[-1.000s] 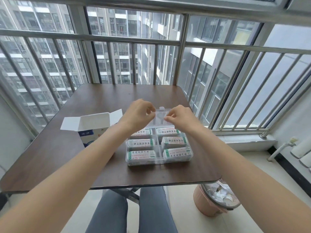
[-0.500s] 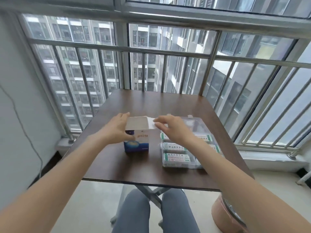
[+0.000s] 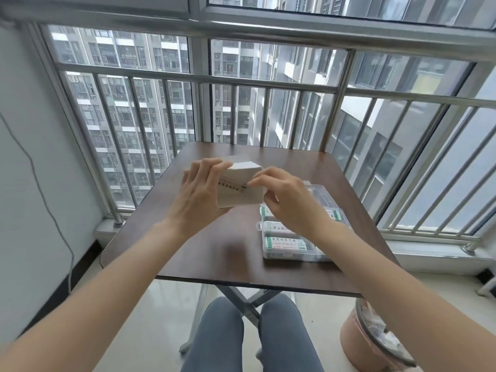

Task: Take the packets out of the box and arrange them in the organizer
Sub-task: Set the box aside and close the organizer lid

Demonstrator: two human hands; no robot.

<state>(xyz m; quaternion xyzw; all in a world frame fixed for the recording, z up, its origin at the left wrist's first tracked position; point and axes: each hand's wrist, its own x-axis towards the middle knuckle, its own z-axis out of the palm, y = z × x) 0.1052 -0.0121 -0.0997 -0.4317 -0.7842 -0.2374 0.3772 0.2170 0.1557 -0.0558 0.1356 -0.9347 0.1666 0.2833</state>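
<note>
A person sat at a small dark brown desk (image 3: 188, 245) set against a barred window, both bare arms reaching forward from the near edge of the view. The two hands held a white box (image 3: 239, 186) up above the middle of the desk, clear of its surface. The left hand (image 3: 200, 194) gripped the left side of the box, its fingers curled over the far top edge. The right hand (image 3: 284, 196) pinched the right end of the box with bent fingers and thumb. A line of dark print ran along the side of the box that faced the viewer. To the right on the desk lay a clear plastic organizer (image 3: 319, 191), partly hidden by the right wrist. Packets (image 3: 284, 242) with white labels and green ends lay inside its near compartments, stacked row behind row; the far compartments could not be made out clearly. Below the near edge of the desk were the person's knees in grey-blue trousers (image 3: 225, 342) and the crossed metal legs of the desk. A pink bin (image 3: 354, 342) with a clear liner stood on the pale floor at the near right. Tall apartment blocks filled the window beyond the bars.
</note>
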